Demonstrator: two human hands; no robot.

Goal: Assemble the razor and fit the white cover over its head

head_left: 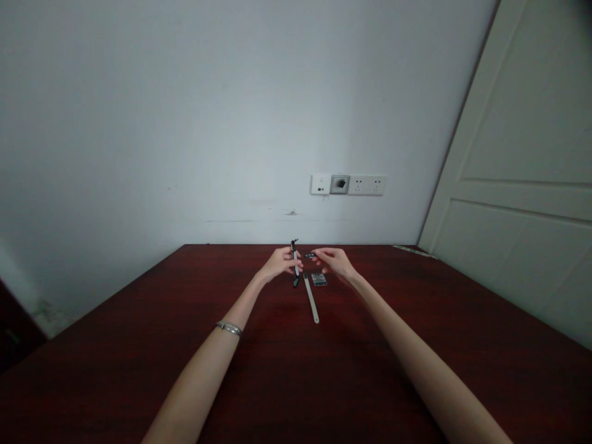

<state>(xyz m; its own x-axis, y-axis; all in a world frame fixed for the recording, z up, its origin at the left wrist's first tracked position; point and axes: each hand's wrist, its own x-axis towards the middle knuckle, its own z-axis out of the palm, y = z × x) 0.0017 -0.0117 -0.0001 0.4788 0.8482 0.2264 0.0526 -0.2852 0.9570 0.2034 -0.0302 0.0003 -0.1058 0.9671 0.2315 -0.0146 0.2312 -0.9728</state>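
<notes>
Here, over a dark red table (259,382), the left hand (280,264) and right hand (335,261) are held near each other. By the left's curled fingers a tool (296,262) is gripped; on the table a strip (311,300) is laid, with a clear box (319,279) just beside its far end. Between the right's thumb and fingers, nearly closed, a dark piece (309,255) is pinched, just apart from the tool.

Dim, diffuse light leaves the worktop (115,357) dark and the far wall (231,123) paler, with fine details blurry and the right-hand panel (518,123) stretched aslant.
</notes>
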